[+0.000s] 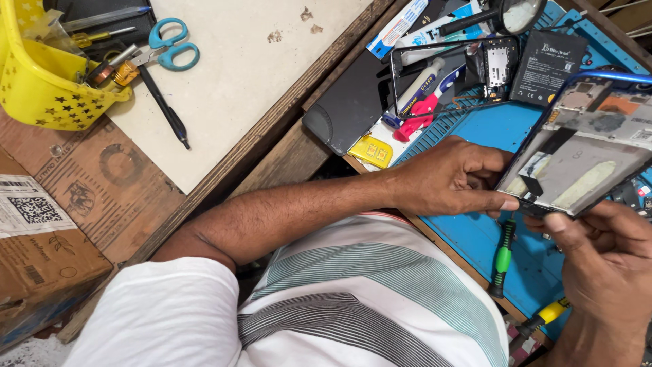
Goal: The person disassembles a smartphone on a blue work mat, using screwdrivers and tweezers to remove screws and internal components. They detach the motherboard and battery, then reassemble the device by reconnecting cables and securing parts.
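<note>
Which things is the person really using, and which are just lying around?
In use:
opened phone, held by both hands
left hand
right hand

Lying about:
green screwdriver on the blue mat
yellow-handled screwdriver
black battery
magnifying glass
blue scissors
yellow basket

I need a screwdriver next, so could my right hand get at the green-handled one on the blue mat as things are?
Probably not freely: the right hand and left hand both grip the opened phone. The green-handled screwdriver lies uncovered on the blue mat, just below them.
</note>
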`<state>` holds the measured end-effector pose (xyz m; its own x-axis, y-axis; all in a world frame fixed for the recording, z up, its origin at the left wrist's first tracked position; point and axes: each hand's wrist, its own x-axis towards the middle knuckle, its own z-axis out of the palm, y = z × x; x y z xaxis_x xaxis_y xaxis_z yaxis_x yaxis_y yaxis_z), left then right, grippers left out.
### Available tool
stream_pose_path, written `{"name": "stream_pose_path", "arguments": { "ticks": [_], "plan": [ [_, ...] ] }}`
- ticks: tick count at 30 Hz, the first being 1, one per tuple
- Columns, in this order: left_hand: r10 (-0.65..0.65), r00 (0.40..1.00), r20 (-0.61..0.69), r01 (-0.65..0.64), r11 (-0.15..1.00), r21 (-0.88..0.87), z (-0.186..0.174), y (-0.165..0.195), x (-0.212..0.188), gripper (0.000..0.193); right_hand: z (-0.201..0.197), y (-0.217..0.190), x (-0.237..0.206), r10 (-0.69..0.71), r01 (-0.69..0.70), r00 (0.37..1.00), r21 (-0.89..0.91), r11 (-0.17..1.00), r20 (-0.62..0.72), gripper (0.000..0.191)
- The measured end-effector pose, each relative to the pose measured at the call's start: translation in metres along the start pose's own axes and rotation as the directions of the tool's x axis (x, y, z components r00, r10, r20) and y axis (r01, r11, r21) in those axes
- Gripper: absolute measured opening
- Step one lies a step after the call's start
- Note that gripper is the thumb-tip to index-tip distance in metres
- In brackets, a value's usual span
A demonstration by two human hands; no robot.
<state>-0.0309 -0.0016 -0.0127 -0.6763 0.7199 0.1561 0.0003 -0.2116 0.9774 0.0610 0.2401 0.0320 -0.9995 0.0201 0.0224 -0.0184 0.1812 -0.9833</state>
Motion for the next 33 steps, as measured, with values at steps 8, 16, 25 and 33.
{"name": "stream_pose_path", "arguments": {
  "ticks": [8,16,25,33],
  "plan": [
    [-0.051,0.998,0.035,0.055,0.992,-0.11,0.001,0.004,0.004,0.039,0.006,0.005,-0.007,0.02,-0.012,0.998,0.138,0.99,-0.057,0.018],
    [-0.098,0.994,0.056,0.107,0.973,-0.207,-0.004,0.003,0.007,0.049,0.013,-0.001,0.0,0.103,-0.09,0.994,0.294,0.951,-0.031,0.027],
    [-0.097,0.995,0.03,0.1,0.986,-0.13,-0.004,0.003,0.007,0.053,0.018,-0.005,0.001,0.063,-0.062,0.998,0.035,0.997,-0.022,0.028],
    [-0.162,0.985,0.064,0.171,0.972,-0.159,-0.004,0.009,0.013,0.064,0.009,-0.001,0.001,0.1,-0.094,0.995,0.229,0.969,-0.017,0.031]
  ]
}}
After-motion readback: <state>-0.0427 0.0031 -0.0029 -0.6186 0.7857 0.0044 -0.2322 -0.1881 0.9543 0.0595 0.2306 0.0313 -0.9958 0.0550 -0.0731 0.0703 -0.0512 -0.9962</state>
